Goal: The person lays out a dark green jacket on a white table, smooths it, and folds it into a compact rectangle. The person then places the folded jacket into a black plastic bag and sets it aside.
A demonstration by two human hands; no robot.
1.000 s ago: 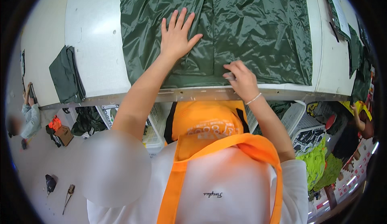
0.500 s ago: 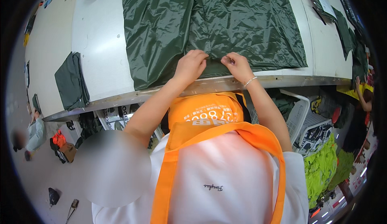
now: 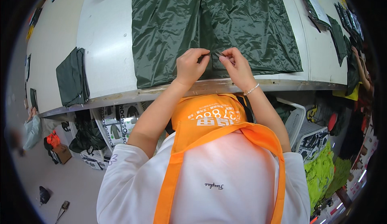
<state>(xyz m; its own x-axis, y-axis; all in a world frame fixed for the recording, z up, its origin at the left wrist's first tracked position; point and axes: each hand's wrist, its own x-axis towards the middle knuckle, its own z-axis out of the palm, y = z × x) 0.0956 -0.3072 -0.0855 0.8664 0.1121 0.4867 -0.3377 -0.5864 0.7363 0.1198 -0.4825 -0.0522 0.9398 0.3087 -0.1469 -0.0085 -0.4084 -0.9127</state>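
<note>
L hand (image 3: pixel 192 67), curled, moved nr R hand (image 3: pixel 238 67); can't tell L grip. R grip pinching pointy metal tool (image 3: pixel 219 54); crinkled, glossy dk-grn cloth (image 3: pixel 250 26) below.

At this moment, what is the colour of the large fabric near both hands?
The large fabric is dark green; it shows best in the head view.

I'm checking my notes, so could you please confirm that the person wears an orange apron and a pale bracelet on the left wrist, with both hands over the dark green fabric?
Only the side is wrong: the head view shows the pale bracelet on the wrist of the right hand. The rest holds.
</note>
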